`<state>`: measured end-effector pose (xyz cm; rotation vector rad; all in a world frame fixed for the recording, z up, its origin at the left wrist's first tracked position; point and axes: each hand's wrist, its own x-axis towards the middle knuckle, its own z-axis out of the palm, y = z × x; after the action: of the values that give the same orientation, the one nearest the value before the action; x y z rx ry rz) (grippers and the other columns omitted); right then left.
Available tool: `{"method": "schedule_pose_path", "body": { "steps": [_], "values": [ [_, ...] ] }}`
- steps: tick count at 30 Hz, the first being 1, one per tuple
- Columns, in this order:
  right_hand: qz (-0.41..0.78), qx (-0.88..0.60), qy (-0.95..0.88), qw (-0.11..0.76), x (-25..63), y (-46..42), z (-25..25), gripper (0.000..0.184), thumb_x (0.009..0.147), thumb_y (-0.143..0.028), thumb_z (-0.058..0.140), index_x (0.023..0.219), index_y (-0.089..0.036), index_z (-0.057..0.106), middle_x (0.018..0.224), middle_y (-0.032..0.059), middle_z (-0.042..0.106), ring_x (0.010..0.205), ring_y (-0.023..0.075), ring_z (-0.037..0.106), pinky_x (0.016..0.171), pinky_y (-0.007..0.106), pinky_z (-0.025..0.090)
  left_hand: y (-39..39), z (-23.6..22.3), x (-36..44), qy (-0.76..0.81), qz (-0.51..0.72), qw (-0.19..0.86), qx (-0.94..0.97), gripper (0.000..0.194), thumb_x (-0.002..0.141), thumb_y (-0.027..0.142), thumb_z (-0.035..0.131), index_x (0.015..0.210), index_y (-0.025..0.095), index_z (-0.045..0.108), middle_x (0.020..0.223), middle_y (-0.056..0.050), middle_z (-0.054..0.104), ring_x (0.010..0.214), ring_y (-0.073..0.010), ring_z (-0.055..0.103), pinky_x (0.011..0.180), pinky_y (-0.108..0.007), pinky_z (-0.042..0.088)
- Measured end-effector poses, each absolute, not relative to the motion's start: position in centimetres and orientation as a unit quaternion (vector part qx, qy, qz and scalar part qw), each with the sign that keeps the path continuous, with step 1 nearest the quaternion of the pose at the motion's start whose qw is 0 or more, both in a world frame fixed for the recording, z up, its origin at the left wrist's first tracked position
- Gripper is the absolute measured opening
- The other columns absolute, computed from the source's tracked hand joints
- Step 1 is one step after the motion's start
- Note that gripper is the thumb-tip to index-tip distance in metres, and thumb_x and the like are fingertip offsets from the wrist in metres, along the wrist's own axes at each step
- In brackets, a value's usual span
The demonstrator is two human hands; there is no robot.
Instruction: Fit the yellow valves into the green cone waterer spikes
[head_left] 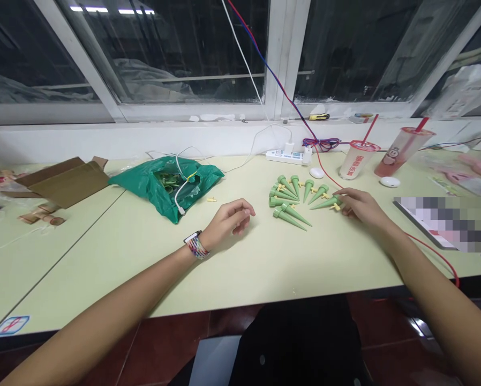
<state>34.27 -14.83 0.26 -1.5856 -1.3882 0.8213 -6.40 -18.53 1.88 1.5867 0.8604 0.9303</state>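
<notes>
Several green cone-shaped spikes [294, 197] with small yellow fittings lie in a loose fan on the pale yellow table [264, 257]. My right hand [359, 206] rests at the right end of the fan, its fingers closed on the wide end of one green spike [328, 203]. My left hand [229, 219], with a beaded band at the wrist, hovers just above the table left of the spikes, fingers loosely curled and holding nothing. A single yellow fitting [211, 199] lies apart beside the green bag.
A green plastic bag [166, 185] holding more green parts and a white cable lies at the back left, beside an open cardboard box [66, 181]. Two lidded cups with red straws [359, 158], a power strip [288, 156], red wires and papers [441, 220] are at the right.
</notes>
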Motion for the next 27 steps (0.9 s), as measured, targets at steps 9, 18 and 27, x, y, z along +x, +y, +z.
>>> {"method": "schedule_pose_path", "body": {
  "steps": [9, 18, 27],
  "values": [
    [0.103, -0.647, -0.696, 0.294, 35.0, -14.5, 0.0, 0.041, 0.095, -0.051, 0.052, 0.111, -0.021, 0.075, 0.09, 0.008, 0.075, 0.07, 0.0213, 0.065, 0.071, 0.036, 0.049, -18.1, 1.6, -6.6, 0.359, 0.41, 0.53, 0.649, 0.031, 0.097, 0.048, 0.063, 0.109, 0.019, 0.06, 0.072, 0.003, 0.055, 0.053, -0.0089, 0.051, 0.045, -0.019, 0.036],
    [0.053, -0.635, -0.719, 0.277, 35.8, -14.6, -0.8, 0.038, 0.089, -0.041, 0.056, 0.118, -0.021, 0.071, 0.106, 0.0091, 0.075, 0.074, 0.0214, 0.065, 0.075, 0.038, 0.049, -18.0, 1.6, -6.7, 0.357, 0.412, 0.53, 0.65, 0.031, 0.096, 0.047, 0.065, 0.108, 0.02, 0.06, 0.073, 0.003, 0.056, 0.053, -0.0088, 0.052, 0.043, -0.019, 0.036],
    [0.05, -0.624, -0.728, 0.279, 35.8, -14.5, -0.9, 0.037, 0.086, -0.039, 0.058, 0.116, -0.021, 0.071, 0.102, 0.0079, 0.075, 0.072, 0.0212, 0.065, 0.073, 0.038, 0.05, -18.0, 1.6, -6.7, 0.358, 0.409, 0.525, 0.655, 0.031, 0.096, 0.048, 0.065, 0.106, 0.019, 0.062, 0.072, 0.003, 0.056, 0.054, -0.0091, 0.051, 0.045, -0.019, 0.038]
  ]
}}
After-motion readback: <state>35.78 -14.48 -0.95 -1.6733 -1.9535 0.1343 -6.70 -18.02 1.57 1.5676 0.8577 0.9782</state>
